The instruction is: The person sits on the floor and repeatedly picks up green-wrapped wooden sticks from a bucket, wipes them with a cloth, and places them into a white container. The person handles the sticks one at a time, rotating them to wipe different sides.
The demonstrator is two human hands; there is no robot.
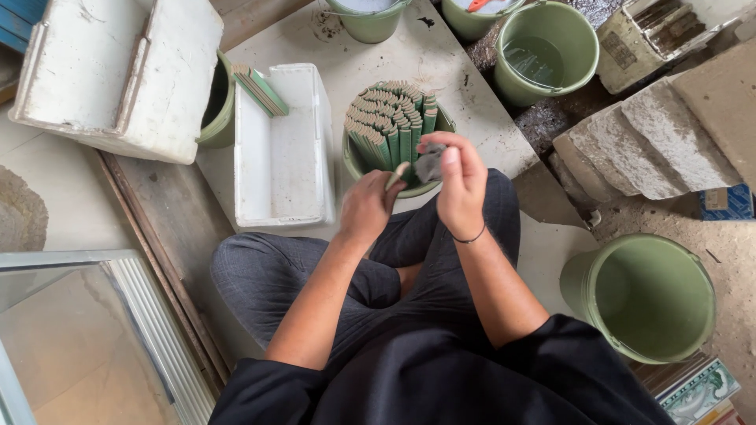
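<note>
1. The left hand (368, 206) pinches a thin green strip (398, 175) at its lower end; the strip's long axis runs from the fingers up and to the right, toward the bucket.
2. The right hand (459, 182) closes on a small grey wad (429, 164), touching the strip's upper end.
3. Both hands hover over the near rim of the green bucket (352, 161), packed with upright green strips (390, 118) fanned in rows.
4. The bucket lies just ahead of both hands; the white foam box (281, 149) sits to its left.
</note>
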